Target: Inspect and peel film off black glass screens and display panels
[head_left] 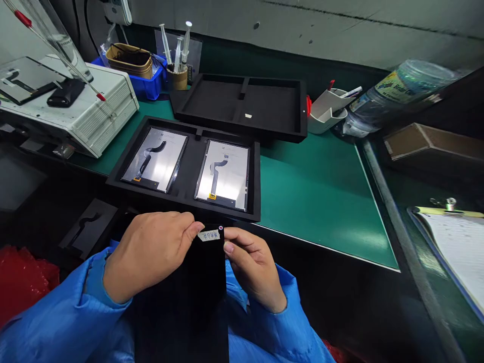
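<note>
A black phone screen panel (196,297) lies lengthwise between my arms, below the table's near edge. My left hand (147,254) grips its top left corner, thumb and fingers pinching a small white handwritten label (209,235) stuck at the panel's top. My right hand (252,267) holds the top right corner, thumb beside the label. Just beyond, a black foam tray (188,171) holds two screen panels face down, one on the left (156,159) and one on the right (224,174), each with a flex cable showing.
A second, empty black tray (242,106) lies behind on the green mat (321,191). A white machine (68,108) stands at left, a cup of syringes (177,75) and blue bin (147,80) behind. A water bottle (397,93) and clipboard (454,247) lie right.
</note>
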`<state>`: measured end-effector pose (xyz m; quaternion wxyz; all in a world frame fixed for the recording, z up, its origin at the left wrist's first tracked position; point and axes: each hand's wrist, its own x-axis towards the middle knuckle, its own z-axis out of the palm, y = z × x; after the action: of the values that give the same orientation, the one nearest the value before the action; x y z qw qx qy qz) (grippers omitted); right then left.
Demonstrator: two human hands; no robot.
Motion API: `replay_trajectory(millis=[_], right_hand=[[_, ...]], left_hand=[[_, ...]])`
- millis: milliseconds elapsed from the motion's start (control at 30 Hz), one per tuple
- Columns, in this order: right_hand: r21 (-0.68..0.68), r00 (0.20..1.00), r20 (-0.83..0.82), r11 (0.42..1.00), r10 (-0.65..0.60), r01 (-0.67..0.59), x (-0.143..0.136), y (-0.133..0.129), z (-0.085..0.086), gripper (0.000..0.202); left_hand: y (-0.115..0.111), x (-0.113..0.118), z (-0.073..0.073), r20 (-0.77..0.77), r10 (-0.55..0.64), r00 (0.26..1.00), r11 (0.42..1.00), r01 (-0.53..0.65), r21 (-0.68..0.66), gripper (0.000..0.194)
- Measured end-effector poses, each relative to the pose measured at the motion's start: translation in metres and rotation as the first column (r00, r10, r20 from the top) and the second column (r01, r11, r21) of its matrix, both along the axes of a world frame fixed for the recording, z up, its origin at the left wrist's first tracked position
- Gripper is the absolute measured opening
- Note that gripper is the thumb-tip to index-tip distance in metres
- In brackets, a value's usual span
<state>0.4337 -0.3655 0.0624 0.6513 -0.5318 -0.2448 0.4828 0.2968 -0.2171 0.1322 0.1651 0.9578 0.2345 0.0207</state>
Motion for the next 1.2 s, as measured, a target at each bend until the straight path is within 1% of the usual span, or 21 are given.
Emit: replay_trajectory(millis=[100,333,433,600,700,767,867,933,1000,1100,1200], right_hand=[[-0.003,1.000,0.001,1.000,0.007,-0.007,0.000,0.001,0.002,0.023],[0.017,0.996,0.093,1.000,-0.015,0.014,0.000,0.006,0.007,0.018],[0.024,0.996,0.087,0.999,-0.036,0.034,-0.002,0.008,0.007,0.015],[0.019,0.994,0.101,0.999,-0.049,0.047,-0.004,0.010,0.009,0.017],[0.018,0.986,0.141,0.996,-0.089,0.087,-0.006,0.009,0.010,0.020],[0.025,0.973,0.179,0.990,-0.143,0.141,-0.008,0.007,0.010,0.022],[0.049,0.943,0.238,0.973,-0.231,0.226,-0.011,0.007,0.012,0.019],[0.066,0.926,0.264,0.963,-0.270,0.261,-0.013,0.007,0.013,0.017],[0.078,0.918,0.273,0.958,-0.288,0.277,-0.015,0.007,0.015,0.016],[0.082,0.925,0.256,0.959,-0.282,0.270,-0.016,0.007,0.016,0.017],[0.073,0.938,0.219,0.963,-0.270,0.260,-0.019,0.010,0.016,0.016]], left_hand=[[0.000,0.000,-0.001,-0.001,-0.002,1.000,1.000,0.002,-0.008,0.042],[0.000,-0.002,-0.001,0.015,0.004,1.000,1.000,-0.003,-0.029,0.044],[0.000,-0.002,-0.003,0.016,-0.005,1.000,1.000,0.005,-0.030,0.044],[0.002,-0.004,-0.005,0.018,0.002,1.000,1.000,-0.002,-0.028,0.045],[0.002,-0.004,-0.005,-0.003,0.008,1.000,1.000,-0.008,-0.024,0.045],[0.002,-0.005,-0.004,-0.023,0.014,1.000,1.000,-0.014,-0.022,0.045],[0.001,-0.005,-0.002,-0.042,0.017,0.999,1.000,-0.018,-0.019,0.046],[0.000,-0.005,-0.001,-0.035,0.016,0.999,1.000,-0.017,-0.012,0.046],[0.000,-0.005,0.000,-0.025,0.014,1.000,1.000,-0.014,-0.001,0.046],[0.000,-0.005,-0.001,-0.021,0.013,1.000,1.000,-0.013,0.002,0.045],[0.001,-0.007,-0.002,-0.044,0.020,0.999,0.999,-0.022,-0.039,0.045]])
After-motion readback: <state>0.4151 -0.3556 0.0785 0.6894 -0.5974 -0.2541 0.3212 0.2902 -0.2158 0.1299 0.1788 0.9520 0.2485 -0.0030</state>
